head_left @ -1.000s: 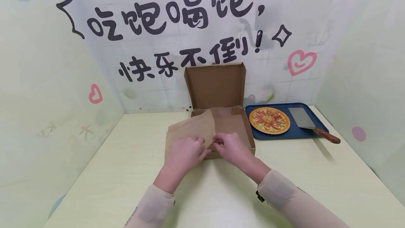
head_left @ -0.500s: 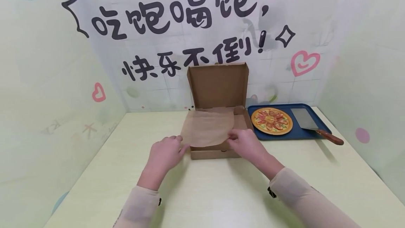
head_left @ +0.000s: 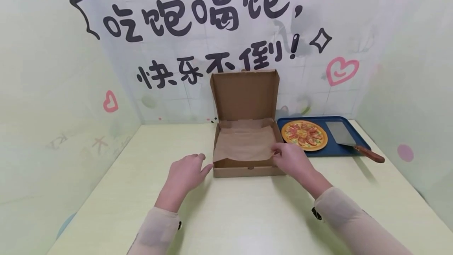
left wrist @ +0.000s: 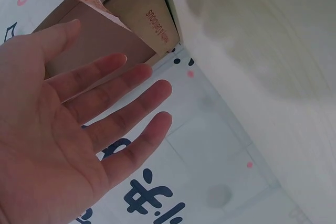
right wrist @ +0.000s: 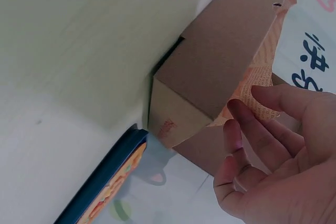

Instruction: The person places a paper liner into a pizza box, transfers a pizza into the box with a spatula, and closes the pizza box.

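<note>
Right hand [head_left: 291, 158] pinching a thin brown paper sheet [head_left: 244, 145] near its corner, open brown cardboard box [head_left: 233, 172] around it, left hand [head_left: 184, 172] spread, holding nothing.

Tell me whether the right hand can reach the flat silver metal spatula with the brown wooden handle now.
Probably yes: nothing covers the spatula, and its handle juts past the blue rectangular tray. The right hand would first have to leave the thin brown paper sheet.

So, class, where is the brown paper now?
In the head view, the brown paper sits in the open box, left of the blue tray, with the right hand at its near right corner.
</note>
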